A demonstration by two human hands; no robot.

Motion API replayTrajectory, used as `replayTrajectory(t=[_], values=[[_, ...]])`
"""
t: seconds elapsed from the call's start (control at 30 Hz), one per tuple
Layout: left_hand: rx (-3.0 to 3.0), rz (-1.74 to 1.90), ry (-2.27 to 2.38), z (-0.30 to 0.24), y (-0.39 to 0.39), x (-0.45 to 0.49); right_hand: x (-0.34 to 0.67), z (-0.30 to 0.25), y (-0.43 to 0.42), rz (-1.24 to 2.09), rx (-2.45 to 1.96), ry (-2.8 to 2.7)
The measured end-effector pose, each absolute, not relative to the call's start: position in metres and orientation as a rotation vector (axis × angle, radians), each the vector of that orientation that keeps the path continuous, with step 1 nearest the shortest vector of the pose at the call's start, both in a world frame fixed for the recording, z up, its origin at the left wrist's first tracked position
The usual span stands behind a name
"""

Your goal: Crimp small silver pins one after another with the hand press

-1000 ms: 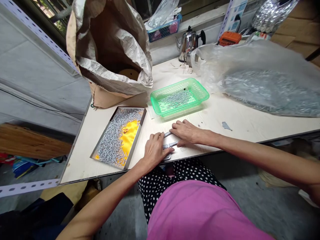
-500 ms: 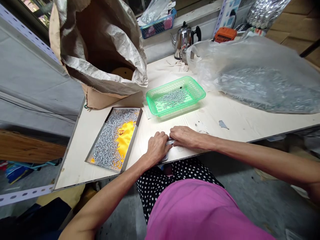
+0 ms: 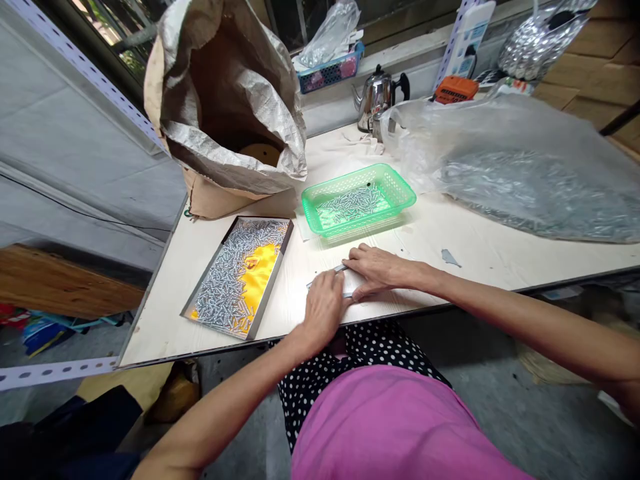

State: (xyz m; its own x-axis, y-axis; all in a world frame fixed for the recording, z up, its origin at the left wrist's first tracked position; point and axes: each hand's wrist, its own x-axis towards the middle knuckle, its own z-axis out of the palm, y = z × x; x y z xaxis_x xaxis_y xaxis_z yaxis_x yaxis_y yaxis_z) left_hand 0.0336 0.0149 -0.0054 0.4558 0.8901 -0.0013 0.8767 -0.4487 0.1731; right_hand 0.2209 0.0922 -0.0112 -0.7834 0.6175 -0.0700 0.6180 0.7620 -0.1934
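Both my hands rest on the pale table near its front edge. My left hand (image 3: 323,308) lies palm down with curled fingers over a small flat metal piece (image 3: 341,269). My right hand (image 3: 377,270) touches it from the right, fingers on top and thumb beneath, gripping the same piece. Only its ends show between the hands. A green plastic basket (image 3: 403,185) with small metal pins stands just beyond the hands. Left of them lies a metal tray (image 3: 267,283) with a yellow bottom, partly covered in several similar pins.
An open brown paper sack (image 3: 225,100) stands at the back left. A large clear plastic bag (image 3: 525,167) of metal parts fills the right side. A steel kettle (image 3: 376,97), a blue basket (image 3: 330,67) and an orange object (image 3: 454,89) sit behind. The table's front edge (image 3: 210,350) is close.
My hands stay together on the metal piece. The left hand has slid slightly right and nearer the table edge, and a bit more of the piece shows than half a second ago.
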Motion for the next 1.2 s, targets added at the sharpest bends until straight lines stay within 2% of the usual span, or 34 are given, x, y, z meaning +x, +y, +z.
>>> replayTrajectory(t=[0.17, 0.53, 0.6, 0.73, 0.8, 0.97, 1.07, 1.2], values=[[2.638, 0.352, 1.373, -0.033, -0.018, 0.039, 0.222, -0.018, 0.102, -0.414, 1.07, 2.955], [2.543, 0.431, 1.275, -0.038, -0.028, 0.039, 0.195, -0.01, 0.118, -0.226, 1.27, 2.944], [2.553, 0.443, 1.25, -0.039, -0.029, 0.039, 0.184, -0.003, 0.108, -0.189, 1.165, 2.986], [2.559, 0.391, 1.193, -0.045, -0.031, 0.04, 0.152, 0.006, 0.084, -0.329, 0.555, 3.133], [2.564, 0.368, 1.19, -0.046, -0.035, 0.04, 0.136, 0.005, 0.077, -0.315, 0.383, 3.125], [2.748, 0.633, 0.797, -0.026, -0.054, 0.037, 0.121, -0.006, 0.074, -0.245, 0.227, 3.191], [2.812, 0.873, 0.612, -0.005, -0.056, 0.019, 0.126, -0.005, 0.075, -0.426, 0.216, 3.278], [2.67, 0.98, 1.066, 0.025, -0.029, -0.024, 0.134, 0.003, 0.075, -0.642, 0.354, 3.346]])
